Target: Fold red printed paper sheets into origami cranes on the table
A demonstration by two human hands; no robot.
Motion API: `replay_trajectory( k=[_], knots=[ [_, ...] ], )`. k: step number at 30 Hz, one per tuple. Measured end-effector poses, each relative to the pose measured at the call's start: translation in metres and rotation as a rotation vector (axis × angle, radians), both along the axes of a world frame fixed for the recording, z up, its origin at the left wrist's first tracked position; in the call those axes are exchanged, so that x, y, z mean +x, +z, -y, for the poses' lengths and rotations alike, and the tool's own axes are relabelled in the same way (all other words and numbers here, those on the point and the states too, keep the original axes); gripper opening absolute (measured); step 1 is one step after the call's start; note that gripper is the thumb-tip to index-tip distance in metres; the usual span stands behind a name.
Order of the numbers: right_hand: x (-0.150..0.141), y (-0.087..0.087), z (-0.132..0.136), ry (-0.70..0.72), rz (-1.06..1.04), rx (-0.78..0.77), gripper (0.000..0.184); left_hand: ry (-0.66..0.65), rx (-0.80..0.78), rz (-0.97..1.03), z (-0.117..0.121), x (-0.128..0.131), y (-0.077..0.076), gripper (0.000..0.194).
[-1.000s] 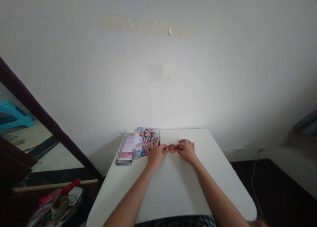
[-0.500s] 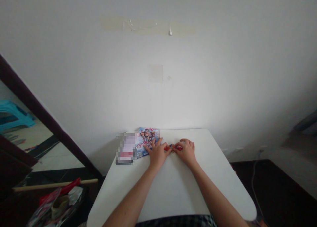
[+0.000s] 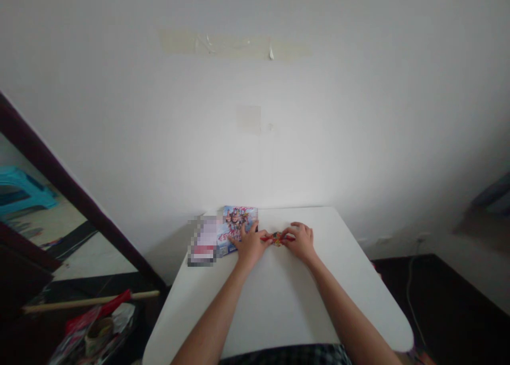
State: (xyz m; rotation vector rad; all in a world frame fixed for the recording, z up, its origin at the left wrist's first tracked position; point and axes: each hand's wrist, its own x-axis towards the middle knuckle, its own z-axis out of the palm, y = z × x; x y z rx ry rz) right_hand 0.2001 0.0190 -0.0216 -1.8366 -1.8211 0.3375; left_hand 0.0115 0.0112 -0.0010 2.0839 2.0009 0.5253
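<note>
Across most of the view, a pale wall (image 3: 358,115). In front of it, a white worktop (image 3: 279,301) with rounded corners. Reaching over from the near edge, two bare forearms (image 3: 221,312). At the far left of the worktop, a blue-and-red printed leaflet (image 3: 230,228), and directly beside it a pixelated pinkish-white thing (image 3: 205,235), details hidden. Over the leaflet's lower right side, the left hand (image 3: 252,245), outer fingers spread wide, thumb and forefinger pinched on one end of a small red-and-yellow item (image 3: 276,239). Opposite, the right hand (image 3: 302,243), fingers curled, fingertips pinched on the other end. Smallest of all, that item: stretched sideways between both hands, patterned middle exposed, just right of the leaflet. Impossible to tell whether touching the worktop or slightly raised.
</note>
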Motion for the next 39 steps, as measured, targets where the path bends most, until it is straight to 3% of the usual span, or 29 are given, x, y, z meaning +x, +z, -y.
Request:
replay_trajectory(
  k=[4,10,18,26,29,33,39],
  knots=[
    [0.003,-0.002,-0.001,0.013,-0.008,0.026,0.021,-0.015,-0.005,0.005,0.001,-0.002,-0.003,0.02],
    [0.007,-0.008,0.006,0.089,0.024,0.147,0.038,0.01,0.161,-0.029,0.014,0.003,-0.017,0.024],
    [0.007,-0.017,0.006,0.066,0.067,0.236,0.023,0.021,0.232,-0.035,0.016,0.005,-0.014,0.034],
    [0.011,-0.023,0.002,0.077,0.015,0.289,0.02,-0.057,0.158,-0.037,0.02,0.007,-0.012,0.035],
    [0.016,-0.025,-0.002,0.193,-0.03,0.29,0.012,-0.056,0.149,-0.041,0.019,0.007,-0.013,0.034],
    [0.023,-0.023,-0.005,0.426,-0.113,0.272,0.02,-0.062,0.16,-0.062,0.018,0.006,-0.014,0.036],
    [0.022,-0.017,-0.002,0.453,-0.113,0.302,0.02,-0.066,0.151,-0.072,0.018,0.007,-0.016,0.04]
  ],
)
